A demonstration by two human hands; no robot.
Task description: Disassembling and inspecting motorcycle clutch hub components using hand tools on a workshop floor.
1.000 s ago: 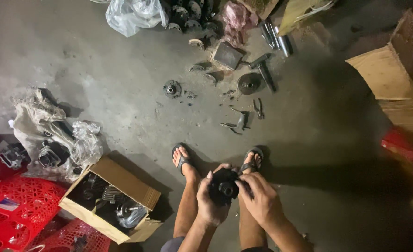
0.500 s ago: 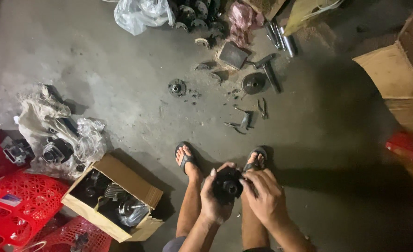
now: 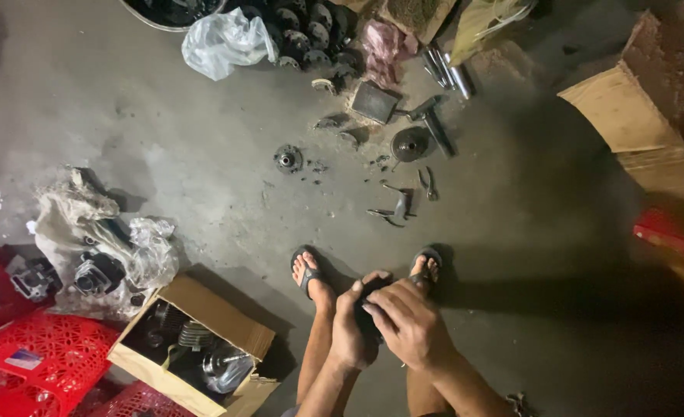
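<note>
My right hand now lies over the dark round part, hiding its face; earlier it sat open between both hands. My left hand grips closer.

Informal repair workshop, floor-level work: bare stained concrete floor strewn with greasy metal parts, e.g. a small hub, a round disc part and a row of dark gear-like wheels. Open cardboard box holds finned engine parts; red plastic crates and plastic bags of more parts sit around. No table, everything lies on the floor.
</note>
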